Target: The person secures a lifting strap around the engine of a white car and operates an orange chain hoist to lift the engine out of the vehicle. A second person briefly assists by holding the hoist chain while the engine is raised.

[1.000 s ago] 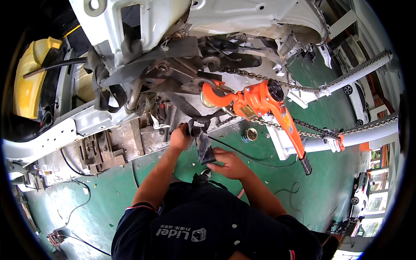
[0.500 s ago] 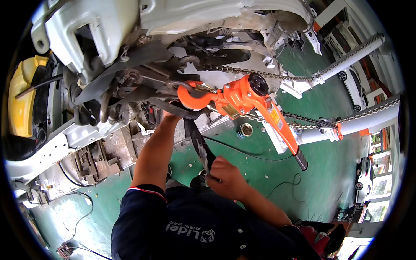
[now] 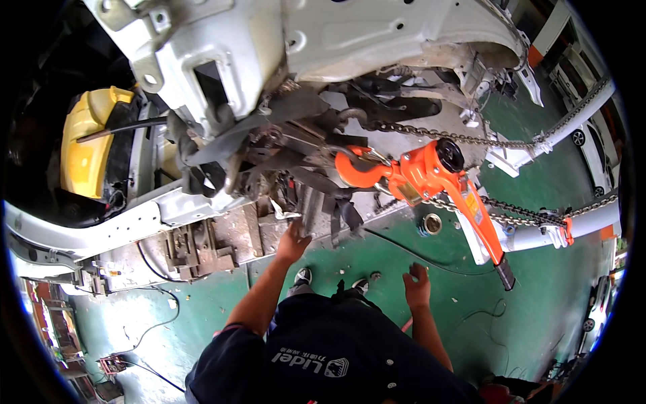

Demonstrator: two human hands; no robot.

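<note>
My left hand (image 3: 293, 244) is at the near edge of the metal bench, thumb and fingers apart, with nothing seen in it. A black strap (image 3: 348, 214) hangs loose to its right, its end over the bench edge. My right hand (image 3: 418, 285) is held low over the green floor, open and loosely curled, below an orange lever chain hoist (image 3: 425, 176). The hoist's orange hook (image 3: 356, 170) meets the dark straps and metal clamp (image 3: 299, 138) at the white car body (image 3: 252, 50). Its lever (image 3: 486, 232) slants down to the right.
Chains (image 3: 464, 138) run right from the clamp and hoist to grey posts (image 3: 572, 229). A rusty metal block (image 3: 197, 250) stands on the bench at left. A cable (image 3: 424, 252) and a round tin (image 3: 431, 223) are on the floor. A yellow part (image 3: 94, 145) sits far left.
Both hands have let go of the black strap, which now hangs loose. My left hand has drawn back toward me; my right hand has moved right. The view has shifted.
</note>
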